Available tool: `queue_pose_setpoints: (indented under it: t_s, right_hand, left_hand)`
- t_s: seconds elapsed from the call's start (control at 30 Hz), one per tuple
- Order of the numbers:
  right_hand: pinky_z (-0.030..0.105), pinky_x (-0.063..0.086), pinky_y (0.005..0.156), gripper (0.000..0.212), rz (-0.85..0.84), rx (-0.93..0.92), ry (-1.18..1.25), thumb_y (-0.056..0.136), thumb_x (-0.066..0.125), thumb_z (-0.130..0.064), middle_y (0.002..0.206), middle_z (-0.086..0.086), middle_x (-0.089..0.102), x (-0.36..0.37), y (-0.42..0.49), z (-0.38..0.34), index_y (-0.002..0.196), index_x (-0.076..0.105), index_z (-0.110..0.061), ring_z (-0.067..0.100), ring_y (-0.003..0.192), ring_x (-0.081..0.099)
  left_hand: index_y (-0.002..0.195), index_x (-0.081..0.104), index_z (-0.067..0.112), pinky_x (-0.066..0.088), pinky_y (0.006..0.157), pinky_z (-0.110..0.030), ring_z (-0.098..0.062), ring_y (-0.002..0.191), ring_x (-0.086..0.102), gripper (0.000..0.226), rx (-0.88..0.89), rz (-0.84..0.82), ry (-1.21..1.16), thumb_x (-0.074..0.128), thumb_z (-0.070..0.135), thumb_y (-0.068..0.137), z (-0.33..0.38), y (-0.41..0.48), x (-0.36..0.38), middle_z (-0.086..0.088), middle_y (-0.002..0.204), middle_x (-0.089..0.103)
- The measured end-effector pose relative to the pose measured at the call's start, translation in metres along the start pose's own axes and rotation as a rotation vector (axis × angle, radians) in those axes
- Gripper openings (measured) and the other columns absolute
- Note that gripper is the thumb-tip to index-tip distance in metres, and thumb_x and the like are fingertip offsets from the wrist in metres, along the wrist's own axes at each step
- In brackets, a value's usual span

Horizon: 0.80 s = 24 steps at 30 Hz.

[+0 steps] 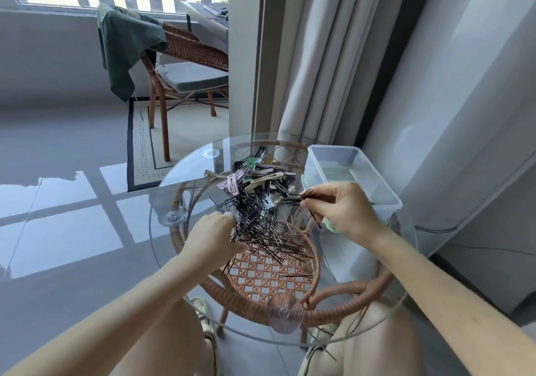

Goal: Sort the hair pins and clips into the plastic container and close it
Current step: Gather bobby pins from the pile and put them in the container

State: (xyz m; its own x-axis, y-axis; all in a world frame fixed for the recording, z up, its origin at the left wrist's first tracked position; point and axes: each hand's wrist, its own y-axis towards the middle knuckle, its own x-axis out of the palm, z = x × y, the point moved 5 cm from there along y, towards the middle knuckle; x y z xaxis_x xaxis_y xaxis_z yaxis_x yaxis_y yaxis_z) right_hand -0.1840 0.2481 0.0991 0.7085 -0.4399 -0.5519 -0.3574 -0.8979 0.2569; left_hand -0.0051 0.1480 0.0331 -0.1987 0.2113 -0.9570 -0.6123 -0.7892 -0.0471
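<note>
A heap of black hair pins (262,228) lies in the middle of the round glass table (185,178). Behind it sits a pile of coloured clips (258,177), pink, green, beige and black. My left hand (214,236) rests at the left edge of the pin heap, fingers curled into the pins. My right hand (342,207) pinches a small bunch of black pins (298,199) just above the heap, next to the clear plastic container (385,199). The container stands open at the table's right edge, with a pale green part (329,225) below my right hand.
The glass top rests on a wicker frame (261,277) with suction cups (282,313). A curtain (327,56) and wall stand close behind the container. A wicker chair (185,65) draped with green cloth is on the floor at the far left. My knees are below the table.
</note>
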Motion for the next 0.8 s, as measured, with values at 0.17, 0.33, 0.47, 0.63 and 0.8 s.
queue_pose_setpoints:
  t_s: [0.17, 0.33, 0.47, 0.63, 0.8]
  right_hand:
    - [0.017, 0.048, 0.050, 0.006, 0.091, 0.108, 0.181, 0.078, 0.068, 0.002, 0.060, 0.011, 0.064, -0.063, 0.010, 0.003, 0.082, 0.070, -0.001, 0.009, 0.044, 0.052]
    - [0.013, 0.047, 0.047, 0.014, 0.032, 0.182, 0.060, 0.079, 0.064, 0.006, 0.048, -0.001, 0.065, -0.111, 0.026, 0.024, 0.075, 0.068, -0.006, 0.005, 0.041, 0.053]
    - [0.015, 0.047, 0.048, 0.008, -0.176, 0.266, -0.265, 0.079, 0.066, 0.002, 0.060, 0.013, 0.065, -0.104, 0.044, 0.054, 0.074, 0.071, -0.003, 0.007, 0.044, 0.054]
    - [0.016, 0.048, 0.061, 0.012, -0.380, 0.256, -0.530, 0.078, 0.067, -0.006, 0.085, 0.013, 0.074, -0.063, 0.057, 0.071, 0.088, 0.074, -0.006, 0.013, 0.066, 0.061]
    - [0.032, 0.048, 0.087, 0.023, -0.269, 0.126, -0.900, 0.085, 0.060, -0.020, 0.109, 0.003, 0.070, -0.055, 0.052, 0.047, 0.105, 0.069, -0.013, 0.020, 0.101, 0.061]
  left_hand:
    - [0.128, 0.044, 0.017, 0.049, 0.091, -0.031, -0.020, 0.104, 0.057, 0.063, 0.053, -0.024, -0.002, 0.071, 0.037, 0.075, 0.005, 0.003, 0.000, -0.005, 0.115, 0.062]
    - [0.136, 0.040, 0.020, 0.044, 0.096, -0.030, -0.020, 0.113, 0.057, 0.069, 0.097, -0.071, 0.041, 0.071, 0.031, 0.076, 0.016, 0.006, -0.005, -0.004, 0.123, 0.061]
    - [0.135, 0.044, 0.019, 0.043, 0.101, -0.031, -0.021, 0.117, 0.055, 0.063, 0.115, -0.112, 0.077, 0.070, 0.028, 0.078, 0.019, 0.012, -0.004, -0.004, 0.127, 0.059]
    - [0.131, 0.049, 0.018, 0.046, 0.100, -0.034, -0.023, 0.115, 0.056, 0.049, 0.159, -0.185, 0.144, 0.063, 0.022, 0.084, 0.023, 0.019, -0.003, -0.005, 0.126, 0.060]
    - [0.107, 0.060, 0.006, 0.052, 0.074, -0.035, -0.027, 0.088, 0.059, 0.029, 0.219, -0.165, 0.192, 0.049, -0.003, 0.082, 0.026, 0.023, -0.005, -0.009, 0.095, 0.064]
